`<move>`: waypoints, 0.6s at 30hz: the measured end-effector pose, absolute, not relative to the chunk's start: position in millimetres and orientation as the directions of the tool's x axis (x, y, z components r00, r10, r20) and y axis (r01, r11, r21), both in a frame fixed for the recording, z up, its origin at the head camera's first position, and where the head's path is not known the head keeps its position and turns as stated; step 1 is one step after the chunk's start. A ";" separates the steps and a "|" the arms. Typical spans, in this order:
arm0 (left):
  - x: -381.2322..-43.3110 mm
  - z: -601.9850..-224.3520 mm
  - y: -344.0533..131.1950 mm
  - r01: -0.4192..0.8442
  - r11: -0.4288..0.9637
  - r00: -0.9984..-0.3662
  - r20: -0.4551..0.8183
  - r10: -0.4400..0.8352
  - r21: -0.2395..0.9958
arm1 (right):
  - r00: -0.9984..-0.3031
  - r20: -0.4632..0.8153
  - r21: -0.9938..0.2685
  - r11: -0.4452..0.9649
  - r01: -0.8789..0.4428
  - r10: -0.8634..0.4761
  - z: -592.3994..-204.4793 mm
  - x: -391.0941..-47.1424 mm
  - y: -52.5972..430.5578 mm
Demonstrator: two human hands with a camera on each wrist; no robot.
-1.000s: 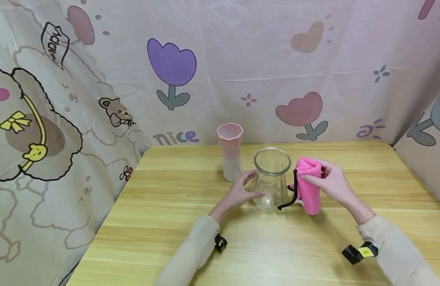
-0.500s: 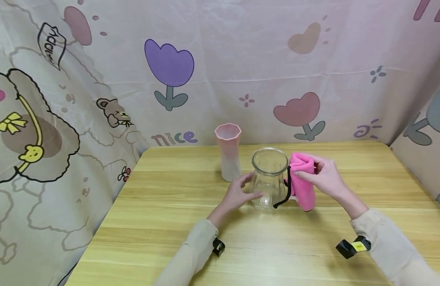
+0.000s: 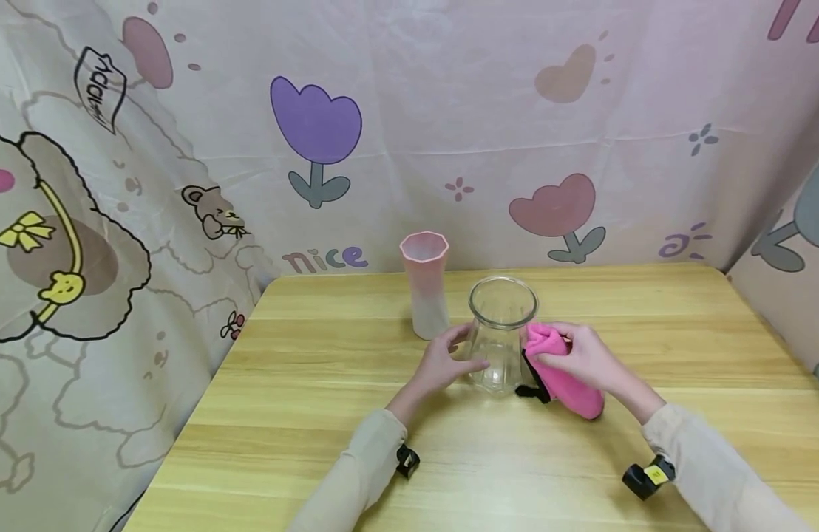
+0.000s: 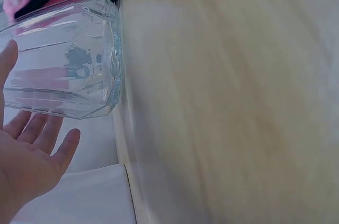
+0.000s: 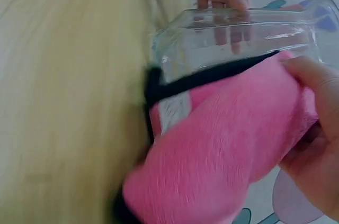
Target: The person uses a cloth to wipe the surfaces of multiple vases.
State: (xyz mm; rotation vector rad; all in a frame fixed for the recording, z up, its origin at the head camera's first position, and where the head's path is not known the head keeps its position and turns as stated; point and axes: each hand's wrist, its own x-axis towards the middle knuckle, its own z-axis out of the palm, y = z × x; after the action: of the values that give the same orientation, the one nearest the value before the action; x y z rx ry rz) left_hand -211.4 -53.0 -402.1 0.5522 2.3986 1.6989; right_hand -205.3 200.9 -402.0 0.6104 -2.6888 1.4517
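Note:
My left hand (image 3: 444, 360) holds the left side of a clear glass vase (image 3: 503, 347) that stands upright on the table. In the left wrist view, the thumb and several fingers (image 4: 37, 131) lie around its faceted wall, while the little finger sticks out. My right hand (image 3: 582, 355) grips the upper end of a folded pink cloth (image 3: 572, 388) with black edging, thumb in front. The cloth slants against the vase's right side, its lower end swung to the right. A white label (image 5: 175, 110) shows on the pink cloth in the right wrist view.
Just behind and left of the glass vase stands a pink-and-white vase (image 3: 427, 288). The wooden table (image 3: 303, 384) reaches back to a patterned curtain (image 3: 409, 111), which also hangs along the left side.
My right hand has brought the pink cloth left and down against the glass vase. The cloth has tipped from upright to slanted. My left hand and the vase have stayed in place.

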 end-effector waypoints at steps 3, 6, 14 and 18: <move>-211.4 -402.7 -53.2 0.214 0.295 -0.924 0.095 0.371 0.931 | -0.907 0.209 -0.718 0.572 -0.396 -0.366 -411.9 -204.8 200.3; -211.5 -403.5 -53.2 0.225 0.293 -0.923 0.107 0.370 0.929 | -0.904 0.179 -0.672 0.623 -0.400 -0.388 -419.2 -204.4 199.3; -217.8 -412.9 -53.3 0.232 0.280 -0.922 0.119 0.368 0.931 | -0.904 0.144 -0.604 0.688 -0.402 -0.402 -422.4 -207.3 196.2; -226.7 -428.8 -53.1 0.225 0.303 -0.927 0.107 0.359 0.926 | -0.900 0.134 -0.618 0.675 -0.403 -0.415 -421.4 -207.8 198.3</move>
State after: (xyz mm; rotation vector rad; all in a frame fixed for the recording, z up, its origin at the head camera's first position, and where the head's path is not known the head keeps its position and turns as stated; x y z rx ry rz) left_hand -226.7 -53.1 -428.8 0.5490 2.4365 1.7008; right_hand -207.8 198.3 -421.4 0.7054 -2.8910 1.0596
